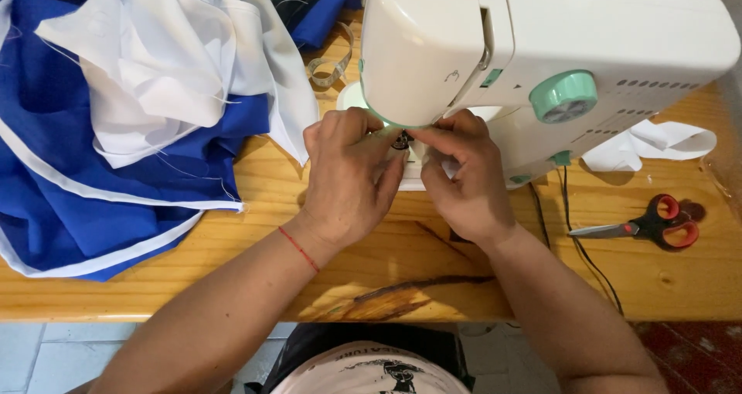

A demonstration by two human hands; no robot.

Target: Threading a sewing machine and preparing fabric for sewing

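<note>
Pale varnished pine tabletop (232, 270) with a dark knot streak, over light floor tiles. On it, a white plastic sewing machine with mint-green dials (541, 46). Under the machine's head, both hands meeting at a small dark round metal part (401, 140) by the needle plate, most likely the bobbin or its case. Left hand (348, 177), red thread bracelet at the wrist, curled with fingertips pressed in at the part; right hand (464, 177) pinched closed beside it, thumb and forefinger touching the same spot. Not possible to tell which hand actually grips it. Likely light, rigid, smooth and slippery, so best taken by the rim with fingertips. To the left, a heap of soft blue and white fabric (116, 131); to the right, well apart, red-and-black-handled scissors (657, 224); behind, a coiled measuring tape (331, 65)
</note>
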